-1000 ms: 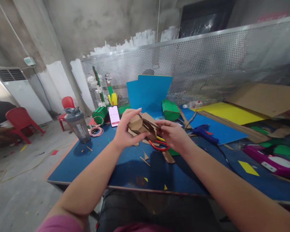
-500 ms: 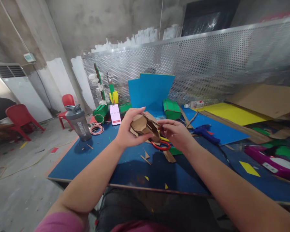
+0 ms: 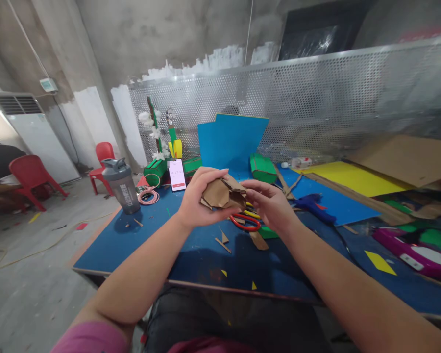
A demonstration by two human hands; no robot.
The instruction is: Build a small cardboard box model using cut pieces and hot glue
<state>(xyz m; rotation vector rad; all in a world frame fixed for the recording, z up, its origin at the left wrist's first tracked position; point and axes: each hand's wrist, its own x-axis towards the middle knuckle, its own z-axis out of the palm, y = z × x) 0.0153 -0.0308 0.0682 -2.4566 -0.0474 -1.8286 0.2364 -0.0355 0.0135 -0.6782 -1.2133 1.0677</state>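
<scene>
A folded brown cardboard piece (image 3: 220, 192) is held up above the blue table (image 3: 139, 245). My left hand (image 3: 198, 201) wraps round its left side, fingers over the top and thumb underneath. From the right, my right hand (image 3: 270, 203) pinches the piece's right edge. Below the hands lie red-handled scissors (image 3: 244, 223) and small cardboard scraps (image 3: 222, 240).
A grey shaker bottle (image 3: 122, 185) and a lit phone (image 3: 177, 174) stand at the left rear. Green craft boxes (image 3: 261, 168), a blue board (image 3: 230, 142), a blue glue gun (image 3: 314, 205), yellow and cardboard sheets (image 3: 356, 179) and a magenta object (image 3: 411, 245) fill the right. Red chairs (image 3: 31, 179) stand off left.
The hands have turned the cardboard piece slightly and brought it a little lower; both keep their hold. The view has shifted slightly.
</scene>
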